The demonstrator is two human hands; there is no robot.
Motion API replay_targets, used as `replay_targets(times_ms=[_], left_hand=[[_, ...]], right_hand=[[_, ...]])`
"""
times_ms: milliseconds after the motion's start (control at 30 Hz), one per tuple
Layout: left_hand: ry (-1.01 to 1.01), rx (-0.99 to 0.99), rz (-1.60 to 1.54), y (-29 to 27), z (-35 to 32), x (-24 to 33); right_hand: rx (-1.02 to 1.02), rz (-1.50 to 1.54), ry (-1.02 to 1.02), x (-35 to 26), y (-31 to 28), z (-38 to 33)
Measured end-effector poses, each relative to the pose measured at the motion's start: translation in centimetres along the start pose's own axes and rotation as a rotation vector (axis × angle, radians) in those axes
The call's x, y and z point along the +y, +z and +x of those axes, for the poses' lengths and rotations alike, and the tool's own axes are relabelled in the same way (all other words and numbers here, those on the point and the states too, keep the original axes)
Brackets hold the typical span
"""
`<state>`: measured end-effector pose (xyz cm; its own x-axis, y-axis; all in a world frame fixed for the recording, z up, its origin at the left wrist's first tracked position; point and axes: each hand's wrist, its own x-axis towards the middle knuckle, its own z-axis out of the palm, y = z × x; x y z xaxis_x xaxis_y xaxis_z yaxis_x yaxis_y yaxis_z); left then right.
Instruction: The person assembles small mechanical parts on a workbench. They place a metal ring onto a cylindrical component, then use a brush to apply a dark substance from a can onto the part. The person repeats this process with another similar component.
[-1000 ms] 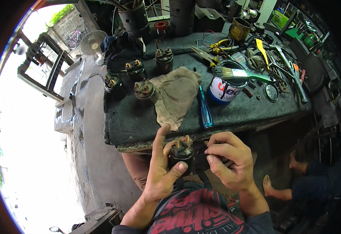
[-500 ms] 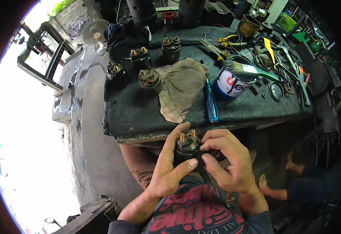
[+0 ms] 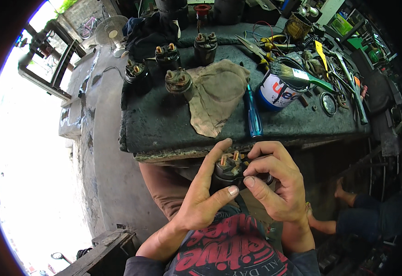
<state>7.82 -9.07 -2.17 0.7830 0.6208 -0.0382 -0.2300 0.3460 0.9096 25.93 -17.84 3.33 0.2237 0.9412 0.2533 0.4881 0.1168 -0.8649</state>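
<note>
A black starter solenoid [image 3: 229,172] with two copper studs on top is held over my lap, just off the workbench's front edge. My left hand [image 3: 204,192] wraps round its left side, thumb across the near side and forefinger stretched along the far left. At its right side my right hand [image 3: 277,184] has thumb and forefinger brought together by the top rim; whatever lies between those fingertips is too small to make out. Several similar solenoids stand on the bench, the closest one [image 3: 179,82] touching a dirty tan cloth [image 3: 214,99].
A blue-handled screwdriver [image 3: 253,117] lies beside a white and blue can [image 3: 274,93] with a green-handled brush [image 3: 307,78] across it. Pliers [image 3: 255,49] and heaped tools cover the bench's right. Another person's bare foot and leg [image 3: 323,225] show at lower right.
Both hands and the solenoid have shifted slightly right in the picture, and the bench appears a little higher. My right thumb and forefinger stay by the solenoid's top rim.
</note>
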Motion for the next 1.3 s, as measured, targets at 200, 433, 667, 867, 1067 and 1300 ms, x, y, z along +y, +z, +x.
replay_targets(times_ms=[200,433,667,867,1067,1300], left_hand=[[0.034,-0.014,0.057,0.4,-0.2,0.0],[0.092,-0.053,0.084,0.2,-0.1,0.0],[0.084,0.056,0.136,0.6,0.1,-0.2],[0.035,0.111,0.022,0.6,0.4,0.0],[0.013,0.13,-0.011,0.5,0.6,0.4],[0.035,0.104,-0.017,0.7,0.5,0.6]], right_hand=[[-0.015,0.009,0.041,-0.4,0.1,-0.1],[0.021,0.016,0.039,0.0,0.8,-0.3],[0.048,0.044,0.043,0.2,1.2,-0.6],[0.133,0.32,0.157,0.4,1.8,-0.8],[-0.036,0.122,0.015,0.8,0.4,-0.7],[-0.036,0.124,0.024,0.9,-0.2,-0.8]])
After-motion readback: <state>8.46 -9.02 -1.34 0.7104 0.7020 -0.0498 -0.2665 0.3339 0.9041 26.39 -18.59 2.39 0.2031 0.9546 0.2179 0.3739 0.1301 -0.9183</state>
